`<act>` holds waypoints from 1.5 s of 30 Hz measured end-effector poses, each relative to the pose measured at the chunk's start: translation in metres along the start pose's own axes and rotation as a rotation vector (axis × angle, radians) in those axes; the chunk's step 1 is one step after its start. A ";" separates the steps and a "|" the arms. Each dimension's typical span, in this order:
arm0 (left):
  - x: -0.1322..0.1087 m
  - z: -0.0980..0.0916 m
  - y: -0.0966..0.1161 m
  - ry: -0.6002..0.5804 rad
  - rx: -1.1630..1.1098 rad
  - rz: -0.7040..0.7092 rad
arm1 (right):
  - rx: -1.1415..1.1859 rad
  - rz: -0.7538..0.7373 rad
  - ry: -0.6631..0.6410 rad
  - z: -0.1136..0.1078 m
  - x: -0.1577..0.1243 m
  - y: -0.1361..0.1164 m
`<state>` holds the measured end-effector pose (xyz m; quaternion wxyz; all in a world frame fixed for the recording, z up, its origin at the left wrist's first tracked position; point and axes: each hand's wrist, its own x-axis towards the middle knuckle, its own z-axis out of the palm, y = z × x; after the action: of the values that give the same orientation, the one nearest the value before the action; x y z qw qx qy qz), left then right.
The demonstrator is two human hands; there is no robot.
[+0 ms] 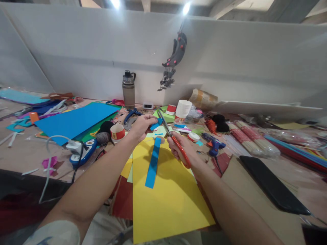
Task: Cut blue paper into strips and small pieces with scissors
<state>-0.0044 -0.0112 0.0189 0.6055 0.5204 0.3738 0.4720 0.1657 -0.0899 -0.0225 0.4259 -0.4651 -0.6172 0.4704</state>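
Note:
Between the fingers of my left hand [144,126] is a small piece of blue paper [156,125], held up above the work area. My right hand [181,146] grips a pair of scissors [182,149] by the red handles, blades pointing up and away beside the blue piece. Whether the blades touch the paper I cannot tell. Below both hands a long blue paper strip [153,165] lies on a large yellow sheet [171,211]. Pale green paper [163,130] shows behind the yellow sheet.
A large blue sheet [79,120] lies at the left, near a blue-and-white power strip [84,151]. Paper cups [183,109] and a bottle [128,90] stand at the back. On the right are a glue gun [216,144], a black phone [273,183] and bagged sticks [255,139].

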 end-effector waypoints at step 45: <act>0.005 -0.005 -0.005 -0.115 -0.108 0.032 | 0.030 -0.001 0.006 0.004 0.000 0.000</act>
<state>-0.0069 -0.0054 0.0134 0.6457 0.5190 0.3041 0.4704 0.1619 -0.0905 -0.0229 0.4349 -0.4598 -0.6091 0.4779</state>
